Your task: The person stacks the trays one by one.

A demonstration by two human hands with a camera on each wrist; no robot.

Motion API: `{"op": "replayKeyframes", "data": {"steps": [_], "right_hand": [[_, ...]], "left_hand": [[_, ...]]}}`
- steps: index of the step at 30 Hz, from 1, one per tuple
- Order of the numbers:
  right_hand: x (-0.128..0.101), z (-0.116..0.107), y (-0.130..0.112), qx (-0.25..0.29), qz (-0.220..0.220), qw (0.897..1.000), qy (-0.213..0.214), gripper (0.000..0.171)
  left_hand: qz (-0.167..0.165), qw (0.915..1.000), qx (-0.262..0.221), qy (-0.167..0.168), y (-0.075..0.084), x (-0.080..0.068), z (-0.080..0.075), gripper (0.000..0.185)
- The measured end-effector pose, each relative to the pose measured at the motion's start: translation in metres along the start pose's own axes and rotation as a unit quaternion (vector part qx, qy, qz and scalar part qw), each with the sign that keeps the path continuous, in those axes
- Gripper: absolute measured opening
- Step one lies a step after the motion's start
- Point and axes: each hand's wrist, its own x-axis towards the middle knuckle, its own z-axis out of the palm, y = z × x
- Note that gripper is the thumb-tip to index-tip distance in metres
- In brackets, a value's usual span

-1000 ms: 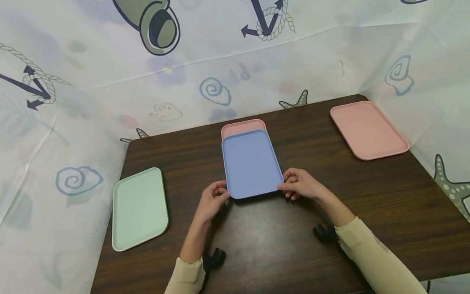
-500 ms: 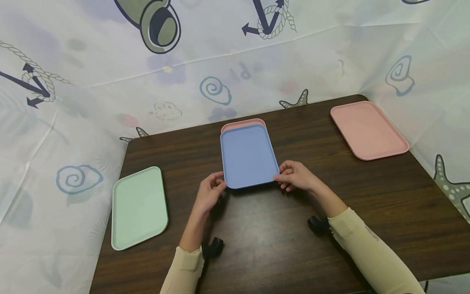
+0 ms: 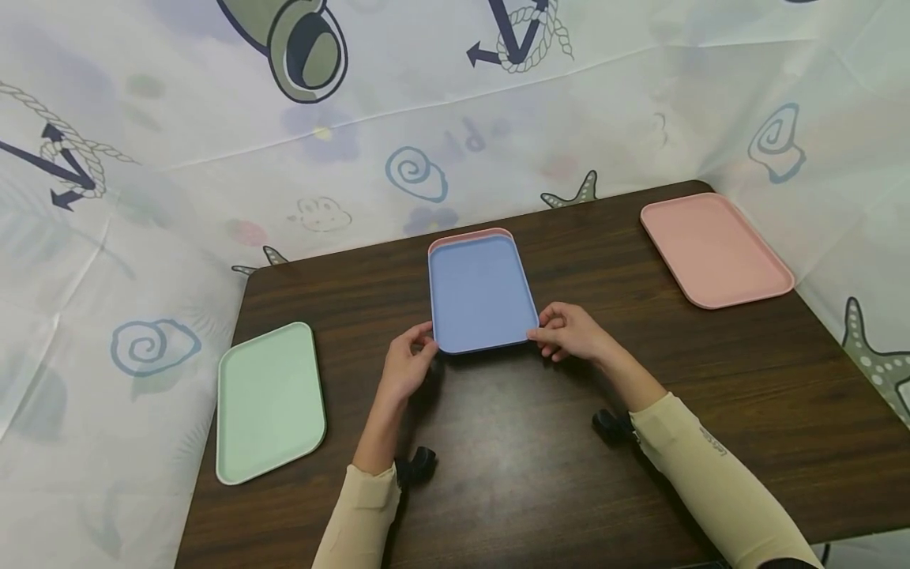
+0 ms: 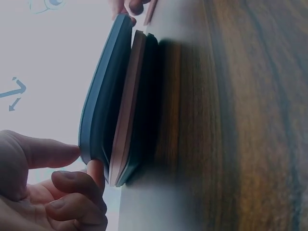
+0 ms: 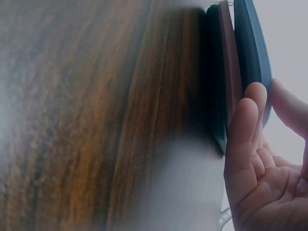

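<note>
A blue tray (image 3: 483, 292) is held over a small stack at the middle back of the table. My left hand (image 3: 407, 365) pinches its near left corner between thumb and fingers; my right hand (image 3: 574, 333) pinches the near right corner. Beneath it, the rim of a pink tray (image 3: 458, 237) shows along the far edge. In the left wrist view a gap separates the blue tray from the pink tray (image 4: 127, 113), widest at the far end. Below the pink one lies a dark greenish tray (image 4: 146, 96), hidden from the head view.
A light green tray (image 3: 270, 403) lies near the table's left edge. Another pink tray (image 3: 714, 251) is at the back right corner. The dark wood table (image 3: 512, 458) is bordered behind and at the sides by a printed white cloth (image 3: 270, 174).
Both hands have moved the blue tray away from the body, toward the back. It covers more of the pink tray beneath, leaving only a thin strip of rim showing.
</note>
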Motion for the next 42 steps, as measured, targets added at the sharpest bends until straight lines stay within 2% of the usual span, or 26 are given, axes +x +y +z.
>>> {"op": "replayKeyframes", "data": {"steps": [9, 18, 28, 34, 42], "right_hand": [[0.004, 0.003, 0.001, -0.047, -0.025, 0.998, 0.026, 0.031], [0.005, 0.005, 0.0, -0.103, -0.042, 0.991, 0.069, 0.036], [0.006, 0.005, 0.003, -0.192, -0.062, 0.974, 0.107, 0.037], [0.007, 0.006, 0.0, -0.245, -0.081, 0.958, 0.121, 0.041], [0.006, 0.009, -0.003, -0.3, -0.075, 0.939, 0.151, 0.047]], "left_hand": [[-0.005, 0.9996, 0.026, 0.005, 0.0, 0.005, 0.002, 0.04], [0.003, 0.9975, 0.07, 0.008, 0.001, 0.01, 0.005, 0.043], [0.006, 0.9969, 0.078, 0.006, -0.001, 0.013, 0.008, 0.044], [0.011, 0.9963, 0.085, 0.011, -0.004, 0.017, 0.008, 0.043], [0.013, 0.9961, 0.087, 0.011, -0.005, 0.019, 0.01, 0.045]]}}
